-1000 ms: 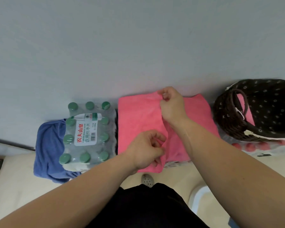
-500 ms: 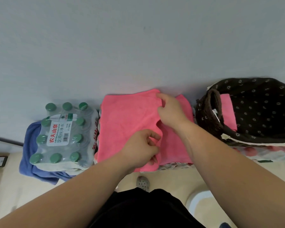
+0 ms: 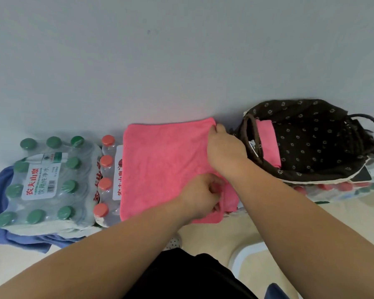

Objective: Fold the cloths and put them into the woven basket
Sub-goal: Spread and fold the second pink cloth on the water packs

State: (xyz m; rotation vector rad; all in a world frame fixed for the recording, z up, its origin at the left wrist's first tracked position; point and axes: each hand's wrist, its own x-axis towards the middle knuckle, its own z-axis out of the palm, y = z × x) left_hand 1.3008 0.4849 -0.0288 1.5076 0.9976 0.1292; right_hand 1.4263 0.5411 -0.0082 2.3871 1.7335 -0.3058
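A pink cloth [image 3: 162, 167] lies spread over a pack of red-capped bottles, against the wall. My right hand [image 3: 224, 148] pinches its far right corner. My left hand [image 3: 200, 196] grips its near right edge, fingers curled into the fabric. To the right stands the woven basket [image 3: 249, 137], dark brown with a flower-print lining and loop handles. A folded pink cloth [image 3: 268, 141] lies inside it at the left. A blue cloth [image 3: 0, 229] sits at the far left, mostly under a bottle pack.
A shrink-wrapped pack of green-capped water bottles [image 3: 43, 182] stands on the left, the red-capped pack [image 3: 106, 180] beside it. More red-capped bottles [image 3: 333, 187] lie under the basket. The grey wall is close behind everything. Beige floor and my dark clothing are below.
Both hands have carried the cloth's right edge further right, so the pink cloth now lies wider and flatter. The view has shifted, showing more of the basket.
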